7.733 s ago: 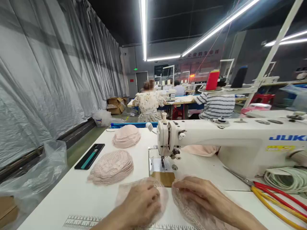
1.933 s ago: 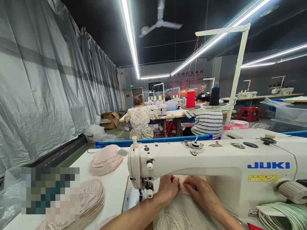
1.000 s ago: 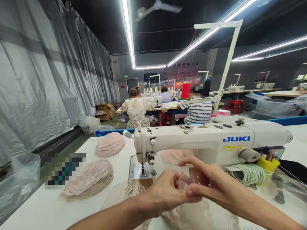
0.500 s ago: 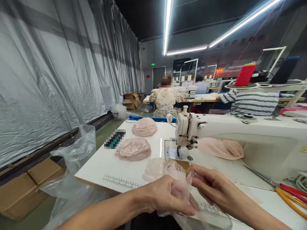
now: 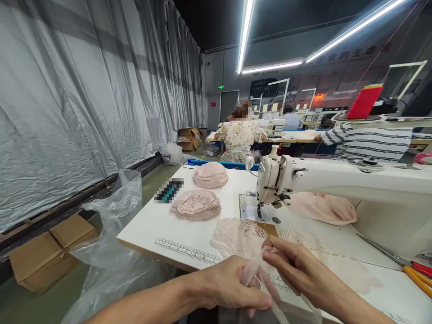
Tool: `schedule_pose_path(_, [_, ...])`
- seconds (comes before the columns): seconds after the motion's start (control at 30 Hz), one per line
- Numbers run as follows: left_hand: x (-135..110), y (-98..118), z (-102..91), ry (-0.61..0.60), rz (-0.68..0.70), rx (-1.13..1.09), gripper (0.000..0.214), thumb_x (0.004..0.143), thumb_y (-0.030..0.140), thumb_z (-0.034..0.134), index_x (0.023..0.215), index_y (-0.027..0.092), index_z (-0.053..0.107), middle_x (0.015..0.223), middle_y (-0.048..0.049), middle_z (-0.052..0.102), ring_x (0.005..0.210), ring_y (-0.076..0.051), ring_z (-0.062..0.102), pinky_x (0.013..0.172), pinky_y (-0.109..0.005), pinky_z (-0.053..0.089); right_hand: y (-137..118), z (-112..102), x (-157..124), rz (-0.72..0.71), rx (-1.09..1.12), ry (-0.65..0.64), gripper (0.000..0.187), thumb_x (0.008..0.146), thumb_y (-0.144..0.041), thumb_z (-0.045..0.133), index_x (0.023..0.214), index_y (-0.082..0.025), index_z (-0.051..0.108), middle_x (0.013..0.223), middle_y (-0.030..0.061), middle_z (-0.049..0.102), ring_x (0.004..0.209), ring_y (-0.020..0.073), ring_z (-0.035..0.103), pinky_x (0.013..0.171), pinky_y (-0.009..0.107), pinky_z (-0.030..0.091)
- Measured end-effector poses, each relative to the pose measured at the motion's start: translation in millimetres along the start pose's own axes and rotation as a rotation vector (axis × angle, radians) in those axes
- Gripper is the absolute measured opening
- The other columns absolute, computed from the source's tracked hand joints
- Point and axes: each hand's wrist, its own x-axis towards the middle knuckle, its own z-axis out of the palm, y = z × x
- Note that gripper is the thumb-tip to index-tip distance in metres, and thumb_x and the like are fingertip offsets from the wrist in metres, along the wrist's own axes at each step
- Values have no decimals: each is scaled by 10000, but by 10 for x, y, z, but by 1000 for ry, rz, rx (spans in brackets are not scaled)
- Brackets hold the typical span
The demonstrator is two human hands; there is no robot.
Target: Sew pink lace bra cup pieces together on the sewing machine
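My left hand [image 5: 236, 282] is closed on a sheer pale-pink lace piece [image 5: 254, 271] at the table's front edge. Fingers and thumb of my right hand [image 5: 297, 264] pinch the same sheer fabric just to the right. Part of the fabric hangs down below my hands over the edge. Just beyond my hands, a flat lace panel [image 5: 227, 236] lies in front of the sewing machine [image 5: 270, 184], partly over a brown patch. To the right of it, more lace [image 5: 303, 240] lies flat, partly behind my right hand.
Two stacks of pink cup-shaped pieces, a rear stack [image 5: 211, 175] and a front lace stack [image 5: 195, 206], sit on the left of the white table [image 5: 141, 231]. Scissors [image 5: 388, 252] with orange handles lie at right. Plastic sheeting [image 5: 114, 225] and a cardboard box [image 5: 50, 252] are left. Co-workers sit ahead.
The view has shifted slightly, so the table and machine appear farther right. My hands still hold the sheer lace; the lace right of the panel now shows more.
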Motion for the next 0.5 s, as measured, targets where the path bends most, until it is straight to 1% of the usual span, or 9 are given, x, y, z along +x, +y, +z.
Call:
schedule_pose_path(0.07, [-27,6,16,25,-9,-7,246,643,191,593,847,110,703,434,79,433,387,-56,357,406,-176,253,16,19,4,1,-8,2,460,856,-658,376,684,-233,415,432,-110,292,377,81,254,407,232,196])
schedule_pose_path(0.17, [-55,36,16,40,-32,-21,279,599,122,532,811,116,714,408,86,409,377,-53,323,397,-176,234,75,32,29,3,-15,12,457,853,-658,380,671,-239,386,446,-102,306,384,85,273,413,237,206])
schedule_pose_path(0.27, [-48,44,-4,51,-65,-10,313,579,114,531,827,108,723,398,86,394,375,-58,313,392,-190,207,130,43,70,8,-8,11,449,859,-651,370,678,-240,373,457,-104,298,395,85,263,425,237,209])
schedule_pose_path(0.37, [-32,23,-22,49,-70,16,327,592,144,551,863,98,728,397,74,418,372,-65,319,388,-197,198,138,25,81,20,18,-11,447,868,-644,337,688,-238,384,445,-105,276,411,93,259,440,236,213])
schedule_pose_path(0.4, [-34,14,-25,48,-70,28,323,599,149,547,862,99,729,392,71,426,364,-67,321,387,-196,200,130,2,66,28,27,-35,440,862,-635,361,681,-235,391,452,-102,274,422,94,259,443,234,212])
schedule_pose_path(0.47, [-61,-5,-25,55,-83,54,308,614,146,522,841,108,727,381,69,427,346,-70,323,381,-190,207,108,-71,-7,48,42,-117,412,792,-592,521,639,-222,426,478,-92,278,457,93,260,449,227,206])
schedule_pose_path(0.5, [-82,-16,-23,63,-96,68,300,625,144,507,830,114,724,379,71,420,338,-72,324,375,-187,208,95,-118,-64,63,46,-179,386,741,-534,610,607,-211,446,492,-83,297,478,92,277,454,220,212])
